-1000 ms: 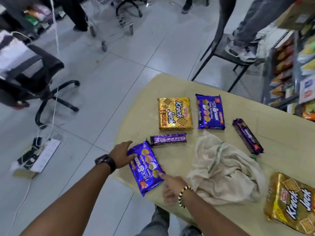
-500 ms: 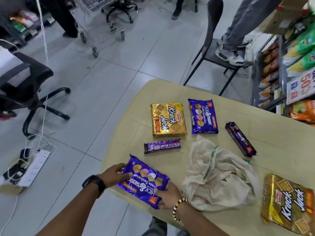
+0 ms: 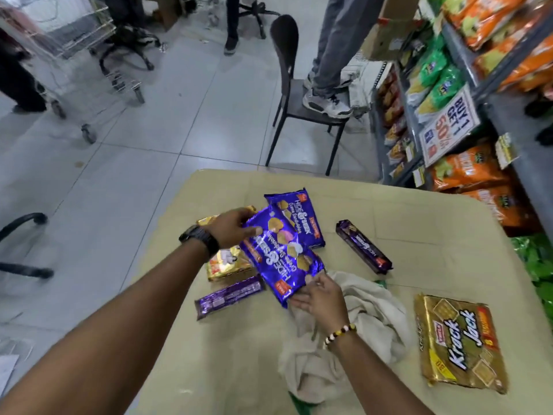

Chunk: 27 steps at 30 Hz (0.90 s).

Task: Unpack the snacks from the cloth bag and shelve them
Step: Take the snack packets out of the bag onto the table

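A black wristwatch (image 3: 200, 238) with a broad dark strap is worn on the left wrist, at 8 o'clock from the left hand (image 3: 232, 229). A single strand of round beads (image 3: 339, 335), white, black and yellow, is worn on the right wrist, at 5 o'clock from the right hand (image 3: 321, 298). The left forearm (image 3: 119, 319) and the right forearm (image 3: 377, 375) are seen uncovered.

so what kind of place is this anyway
Most likely a grocery shop or supermarket aisle, perhaps a mock one. On the right stand shelves stocked with snack bags, a "Buy 1 Get 1 50%" sign hangs on them, and a wire cart stands on the tiled floor.
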### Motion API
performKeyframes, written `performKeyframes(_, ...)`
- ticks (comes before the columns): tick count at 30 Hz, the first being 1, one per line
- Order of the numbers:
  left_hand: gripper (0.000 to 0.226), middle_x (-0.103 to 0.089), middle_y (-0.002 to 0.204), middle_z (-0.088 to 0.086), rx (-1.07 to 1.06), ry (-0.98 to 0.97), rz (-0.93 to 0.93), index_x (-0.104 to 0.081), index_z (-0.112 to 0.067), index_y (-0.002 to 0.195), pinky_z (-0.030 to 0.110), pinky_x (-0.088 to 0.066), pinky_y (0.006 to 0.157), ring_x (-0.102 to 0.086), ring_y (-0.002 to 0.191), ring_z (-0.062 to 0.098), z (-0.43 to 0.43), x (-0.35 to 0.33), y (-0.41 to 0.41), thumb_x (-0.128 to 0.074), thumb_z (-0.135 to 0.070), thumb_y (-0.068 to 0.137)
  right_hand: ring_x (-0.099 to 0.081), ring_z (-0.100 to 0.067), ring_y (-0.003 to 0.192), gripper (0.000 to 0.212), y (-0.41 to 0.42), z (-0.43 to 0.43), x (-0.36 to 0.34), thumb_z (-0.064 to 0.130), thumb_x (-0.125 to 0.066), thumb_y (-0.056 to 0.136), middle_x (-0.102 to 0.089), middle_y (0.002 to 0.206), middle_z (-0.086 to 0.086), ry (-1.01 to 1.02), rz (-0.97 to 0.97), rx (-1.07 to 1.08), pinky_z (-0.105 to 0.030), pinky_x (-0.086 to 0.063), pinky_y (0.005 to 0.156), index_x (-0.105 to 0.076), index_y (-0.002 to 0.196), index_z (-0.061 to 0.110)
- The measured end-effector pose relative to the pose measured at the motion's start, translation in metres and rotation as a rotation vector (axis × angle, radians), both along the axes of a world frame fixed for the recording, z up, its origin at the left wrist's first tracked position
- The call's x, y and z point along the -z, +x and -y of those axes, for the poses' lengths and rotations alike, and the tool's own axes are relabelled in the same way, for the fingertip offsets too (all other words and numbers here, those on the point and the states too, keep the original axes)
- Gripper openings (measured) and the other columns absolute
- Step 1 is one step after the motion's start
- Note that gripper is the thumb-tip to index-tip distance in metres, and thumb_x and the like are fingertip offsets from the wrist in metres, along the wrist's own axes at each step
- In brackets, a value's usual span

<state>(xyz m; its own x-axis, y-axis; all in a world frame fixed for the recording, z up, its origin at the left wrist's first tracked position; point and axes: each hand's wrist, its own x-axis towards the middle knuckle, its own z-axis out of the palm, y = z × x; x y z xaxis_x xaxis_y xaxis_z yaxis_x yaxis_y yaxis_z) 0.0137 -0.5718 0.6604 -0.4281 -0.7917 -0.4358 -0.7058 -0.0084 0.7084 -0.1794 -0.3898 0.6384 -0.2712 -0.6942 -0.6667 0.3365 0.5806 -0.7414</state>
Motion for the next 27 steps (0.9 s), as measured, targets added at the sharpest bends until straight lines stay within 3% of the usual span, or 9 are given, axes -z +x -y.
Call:
performKeyframes(2, 0.034, -0.073, 0.108, 0.004, 0.043, -0.05, 0.026, -0.063, -0.019, 0.115, 0.035, -0.053, 0.086, -0.068, 0.095, 0.022, 0.035, 0.001, -0.033, -0.073, -0.036, 0.087, -0.069, -0.042, 0.078, 0.026, -0.017, 0.026, 0.003, 0.003, -0.041, 0.102, -0.061, 0.087, -0.032, -0.007, -0.011, 0.048, -0.058, -0.056, 0.079, -0.039, 0.077, 0.011)
performKeyframes(5, 0.034, -0.07, 0.113, 0.006, 0.098, -0.1, 0.083, -0.06, -0.015, 0.123, 0.031, -0.047, 0.081, -0.065, 0.097, 0.024, 0.075, 0.005, -0.071, -0.065, -0.032, 0.094, -0.068, -0.037, 0.074, 0.02, -0.033, 0.061, 0.006, 0.004, -0.04, 0.102, -0.059, 0.089, -0.032, 0.002, 0.017, 0.118, -0.049, -0.059, 0.072, -0.043, 0.082, 0.007)
performKeyframes(10, 0.034, -0.068, 0.117, 0.007, 0.131, -0.065, 0.135, -0.056, -0.016, 0.127, 0.04, -0.054, 0.088, -0.066, 0.101, 0.026, 0.128, 0.035, -0.114, -0.059, -0.031, 0.097, -0.068, -0.036, 0.074, 0.022, -0.048, 0.111, 0.034, 0.005, -0.039, 0.103, -0.06, 0.092, -0.033, 0.057, 0.114, 0.218, -0.057, -0.057, 0.079, -0.044, 0.082, 0.008)
performKeyframes(15, 0.033, -0.068, 0.122, 0.009, 0.203, -0.047, 0.233, -0.057, -0.017, 0.128, 0.033, -0.049, 0.084, -0.063, 0.102, 0.025, 0.15, 0.074, -0.135, -0.058, -0.027, 0.097, -0.065, -0.031, 0.07, 0.01, -0.05, 0.128, 0.063, 0.002, -0.036, 0.103, -0.058, 0.097, -0.034, 0.131, 0.174, 0.255, -0.035, -0.059, 0.051, -0.044, 0.099, 0.001)
performKeyframes(17, 0.033, -0.067, 0.123, 0.01, 0.204, -0.063, 0.242, -0.057, -0.016, 0.129, 0.031, -0.047, 0.083, -0.063, 0.103, 0.026, 0.152, 0.083, -0.138, -0.058, -0.025, 0.098, -0.063, -0.03, 0.07, 0.009, -0.05, 0.13, 0.067, 0.001, -0.034, 0.103, -0.057, 0.097, -0.033, 0.122, 0.212, 0.27, -0.032, -0.058, 0.047, -0.043, 0.105, 0.001)
performKeyframes(19, 0.034, -0.066, 0.124, 0.011, 0.199, -0.083, 0.239, -0.057, -0.013, 0.13, 0.033, -0.049, 0.085, -0.064, 0.108, 0.03, 0.154, 0.086, -0.139, -0.058, -0.024, 0.098, -0.063, -0.03, 0.072, 0.011, -0.049, 0.131, 0.068, 0.001, -0.033, 0.103, -0.054, 0.103, -0.035, 0.115, 0.246, 0.267, -0.031, -0.058, 0.049, -0.043, 0.107, 0.001)
performKeyframes(23, 0.035, -0.067, 0.124, 0.011, 0.203, -0.071, 0.294, -0.055, -0.013, 0.131, 0.034, -0.048, 0.086, -0.063, 0.11, 0.029, 0.151, 0.085, -0.141, -0.055, -0.025, 0.099, -0.066, -0.041, 0.086, 0.012, -0.052, 0.129, 0.068, 0.005, -0.035, 0.104, -0.058, 0.108, -0.038, 0.148, 0.241, 0.216, -0.042, -0.059, 0.07, -0.045, 0.108, -0.001)
performKeyframes(27, 0.048, -0.057, 0.139, 0.014, 0.188, -0.102, 0.41, -0.045, -0.016, 0.143, 0.04, -0.046, 0.098, -0.055, 0.124, 0.035, 0.141, 0.081, -0.145, -0.054, -0.031, 0.098, -0.068, -0.02, 0.05, 0.013, -0.067, 0.117, 0.065, 0.004, -0.047, 0.1, -0.062, 0.075, -0.022, 0.137, 0.126, 0.128, -0.025, -0.055, 0.045, -0.054, 0.09, 0.0)
